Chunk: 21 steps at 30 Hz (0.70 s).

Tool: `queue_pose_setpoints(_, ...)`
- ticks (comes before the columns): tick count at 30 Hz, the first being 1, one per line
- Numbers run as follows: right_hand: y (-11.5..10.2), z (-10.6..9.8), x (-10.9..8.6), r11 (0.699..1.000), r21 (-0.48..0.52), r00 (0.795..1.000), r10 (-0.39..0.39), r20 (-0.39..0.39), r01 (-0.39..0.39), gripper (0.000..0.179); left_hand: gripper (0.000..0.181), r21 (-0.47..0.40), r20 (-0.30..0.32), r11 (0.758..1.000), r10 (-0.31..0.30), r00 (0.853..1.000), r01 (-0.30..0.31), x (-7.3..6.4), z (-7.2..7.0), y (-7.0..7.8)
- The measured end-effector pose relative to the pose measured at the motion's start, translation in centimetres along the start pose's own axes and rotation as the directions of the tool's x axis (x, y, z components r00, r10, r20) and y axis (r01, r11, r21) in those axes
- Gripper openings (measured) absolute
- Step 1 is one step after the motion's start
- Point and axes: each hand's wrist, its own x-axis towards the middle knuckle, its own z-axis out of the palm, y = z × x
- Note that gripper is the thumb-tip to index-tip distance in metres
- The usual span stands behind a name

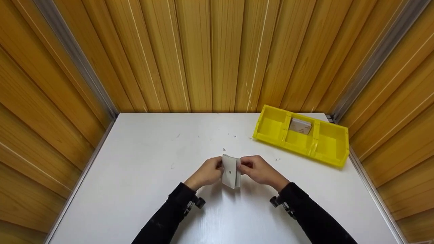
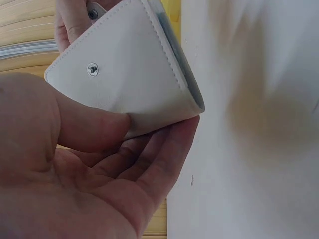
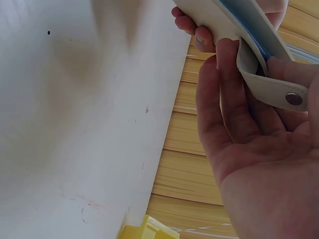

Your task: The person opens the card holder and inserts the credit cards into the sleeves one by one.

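Note:
Between both hands, above the white table, a small white card holder (image 1: 229, 173) with stitched edges stands upright. My left hand (image 1: 208, 171) grips its folded edge, thumb on the outer face and fingers behind, as the left wrist view shows. A metal snap stud (image 2: 92, 69) sits on that face. On the opposite side, my right hand (image 1: 259, 169) holds the cover near a strap (image 3: 264, 89) with a round snap (image 3: 293, 98); the strap hangs unfastened. In the right wrist view, the holder is partly spread and blue material (image 3: 244, 25) shows inside.
A yellow three-compartment bin (image 1: 300, 147) stands at the back right of the white table (image 1: 145, 152). Its middle compartment contains a pale stack of flat pieces (image 1: 300, 126). Wood-patterned walls (image 1: 210, 54) enclose the back and sides. Small dark marks dot the tabletop.

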Motion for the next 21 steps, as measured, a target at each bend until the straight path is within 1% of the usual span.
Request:
queue_pose_setpoints(2, -0.1, 0.1, 0.0, 1.000, -0.025, 1.000, -0.008, -0.029, 0.008, 0.022, 0.043, -0.005, 0.006, 1.000, -0.007, 1.000, 0.007, 0.1, 0.0, 0.0)
queue_pose_setpoints(5, -0.3, 0.3, 0.1, 0.998, -0.061, 0.995, -0.019, -0.096, 0.013, 0.018, 0.044, -0.031, 0.013, 0.999, -0.025, 1.000, 0.025, 0.2, 0.0, -0.1)
queue_pose_setpoints(9, -0.4, 0.5, 0.2, 0.996, -0.092, 0.985, -0.009, -0.171, -0.007, 0.013, 0.042, -0.051, -0.007, 0.999, -0.019, 1.000, 0.018, 0.2, -0.2, -0.3)
queue_pose_setpoints(12, -0.4, 0.5, 0.4, 0.991, -0.135, 0.977, -0.021, -0.212, -0.008, 0.022, 0.041, -0.062, -0.030, 0.998, -0.009, 1.000, 0.007, 0.1, -0.6, -0.5)
queue_pose_setpoints(15, -0.4, 0.3, 0.5, 0.982, -0.187, 0.971, -0.044, -0.235, -0.001, 0.032, 0.039, -0.099, -0.052, 0.995, -0.022, 0.998, 0.016, -0.1, -1.1, -0.6)
queue_pose_setpoints(18, -0.6, 0.0, 0.6, 0.972, -0.235, 0.969, -0.052, -0.242, -0.007, 0.036, 0.031, -0.152, -0.078, 0.988, -0.049, 0.996, 0.036, -0.4, -1.6, -0.6)
queue_pose_setpoints(21, -0.8, -0.2, 0.6, 0.959, -0.281, 0.968, -0.040, -0.247, -0.032, 0.040, 0.023, -0.171, -0.105, 0.984, -0.059, 0.993, 0.040, -0.6, -2.1, -0.5)
